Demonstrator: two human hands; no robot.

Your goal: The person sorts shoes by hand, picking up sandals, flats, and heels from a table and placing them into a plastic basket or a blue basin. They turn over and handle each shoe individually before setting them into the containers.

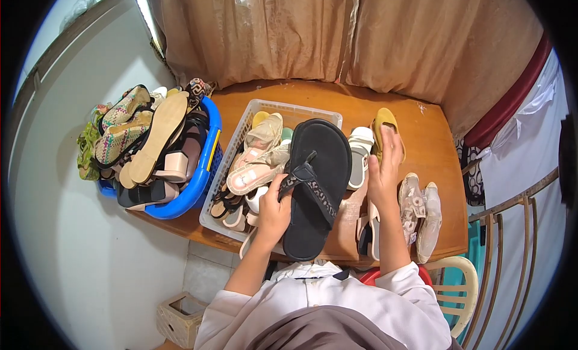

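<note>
A black flip-flop [319, 151] with a patterned thong strap is gripped at its side by my left hand [274, 211]. Its sole stands above the table, partly in front of the clear plastic crate. My right hand [385, 175] is raised to the right of the flip-flop, fingers stretched out and holding nothing. Behind that hand are a mustard-yellow shoe [382, 118] and a white-strapped grey sandal [359, 160]. Dark-and-white footwear [365, 235] lies partly hidden below my right wrist. Two pale, see-through shoes [412, 205] sit further right.
On the wooden table [421, 133], the plastic crate [295, 105] holds several sandals. A blue basket [180, 208], heaped with shoes, overhangs the left edge. Brown curtains [259, 37] hang behind. A cream plastic chair [463, 278] and metal railing [512, 247] stand at right.
</note>
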